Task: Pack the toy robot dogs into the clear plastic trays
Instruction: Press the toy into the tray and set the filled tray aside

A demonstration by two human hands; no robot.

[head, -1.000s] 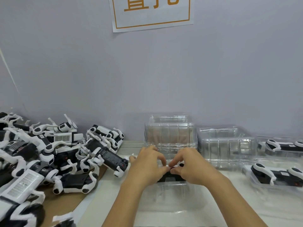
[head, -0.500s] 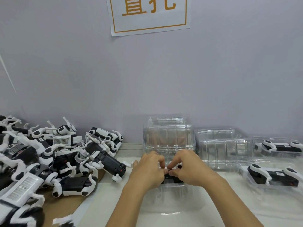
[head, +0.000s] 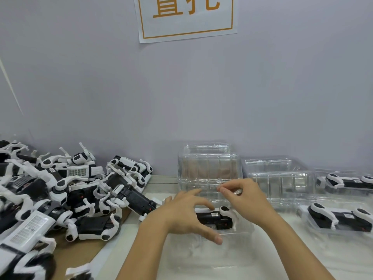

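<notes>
Head view: toy robot dog [head: 215, 218] lies in clear tray [head: 238, 232] at desk [head: 201, 265] centre. Left hand [head: 186, 216] spread, fingertips on it; right hand [head: 247, 196] pinched, contents unclear. Dog pile [head: 66, 197] crowds left; empty tray stacks [head: 210, 168] behind; packed trays [head: 339, 218] right.

Three toy robot dogs lie in clear trays: one near the middle [head: 216, 218], two at right [head: 339, 218] [head: 349, 181]; a heap of loose dogs [head: 60, 195] at left, too tangled to count; two stacks of empty trays [head: 210, 166] [head: 278, 174] far centre; two hands [head: 187, 213] [head: 248, 197]; one wall sign [head: 185, 15]
</notes>
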